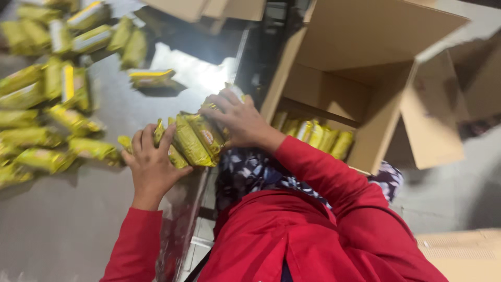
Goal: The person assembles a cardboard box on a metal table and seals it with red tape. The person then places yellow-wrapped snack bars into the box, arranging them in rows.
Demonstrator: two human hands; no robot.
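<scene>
At the near edge of the steel tabletop (62,224), both hands press a row of yellow snack packets (193,140) together from its two ends. Left hand (151,162) is cupped against the row's near end, its grip closed on the packets with fingers curled over their tops. Right hand (237,120) lies spread over the far end, palm down, its grip also clamped on the same row. Both sleeves are red. The row stands on edge just beside the tabletop's rim, where the surface stops at a dark gap.

Toward the far side of the tabletop, loose yellow packets (47,99) lie scattered and piled; one single packet (152,77) sits apart from them. Bare shiny steel lies between that pile and the held row.

Beside the right hand, an open cardboard box (334,57) stands with flaps raised. Inside it, a row of packed packets (313,136) stands upright along the bottom, with empty room above.
</scene>
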